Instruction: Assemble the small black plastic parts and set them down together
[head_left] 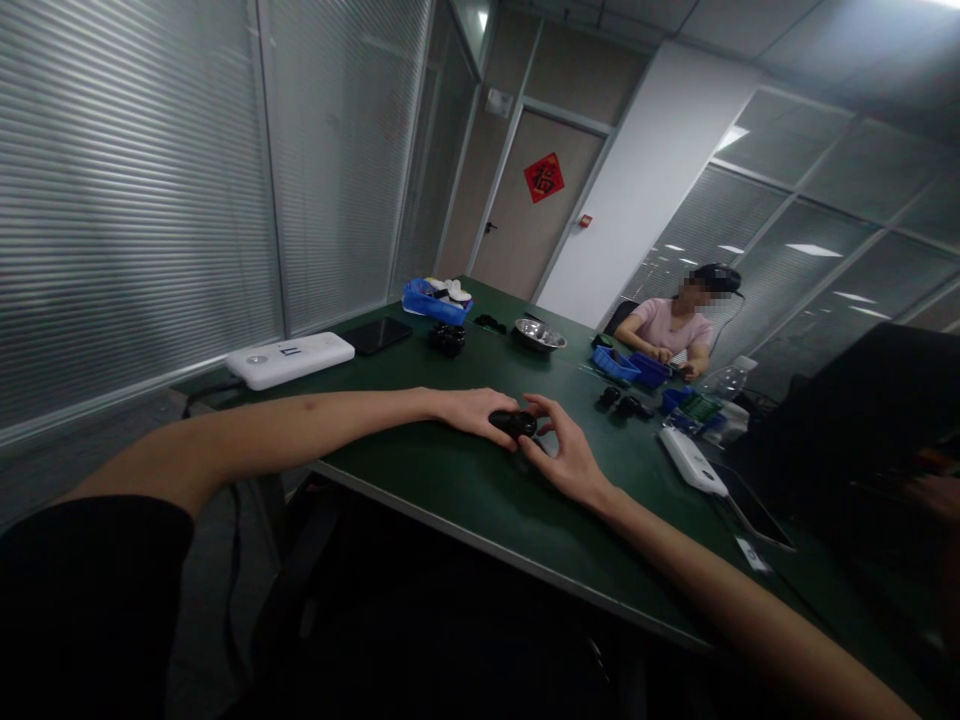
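Observation:
Over the green tabletop [450, 480], my left hand [471, 408] is closed around a small black object [516, 424] with a rounded, knob-like end. Its exact kind does not show. My right hand [568, 456] curves its thumb and fingers about the right end of that same object, the tips at its edge. Part of the object is hidden under my left fingers.
Behind my hands are a cluster of black parts [448, 339], a metal bowl [538, 335] and a blue tray [436, 302] with white pieces. A white power bank [291, 359] lies left, another [691, 461] right. A person [675, 330] sits across, near blue bins [649, 370].

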